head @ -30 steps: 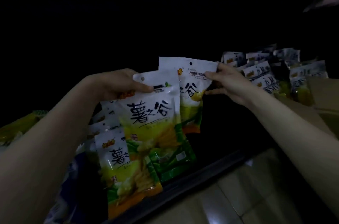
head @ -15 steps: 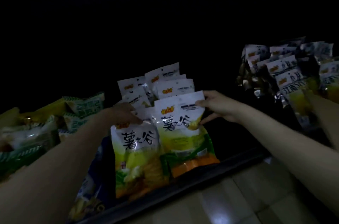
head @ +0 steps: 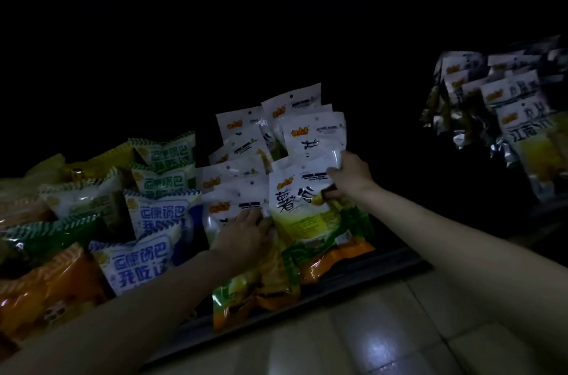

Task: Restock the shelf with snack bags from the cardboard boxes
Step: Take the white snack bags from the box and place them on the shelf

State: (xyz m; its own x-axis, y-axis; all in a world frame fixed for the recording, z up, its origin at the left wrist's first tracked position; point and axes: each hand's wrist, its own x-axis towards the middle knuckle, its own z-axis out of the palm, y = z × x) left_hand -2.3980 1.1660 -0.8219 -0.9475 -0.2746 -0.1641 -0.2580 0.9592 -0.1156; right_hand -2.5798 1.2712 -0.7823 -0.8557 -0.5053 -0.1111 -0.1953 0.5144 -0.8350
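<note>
Both bags have come down onto the shelf since a second ago. Your right hand pinches the front bag at its two-o'clock corner; your left hand presses flat, fingers straight, on the left bag, so placement looks nearly done.

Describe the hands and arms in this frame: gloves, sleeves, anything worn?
Both are bare. The left hand and right hand wear no gloves, and no rings show, though the dim light could hide small items. Both forearms are uncovered as far as the frame edge, so no sleeve, cuff, watch or wristband is in view. No markings can be made out.
</note>
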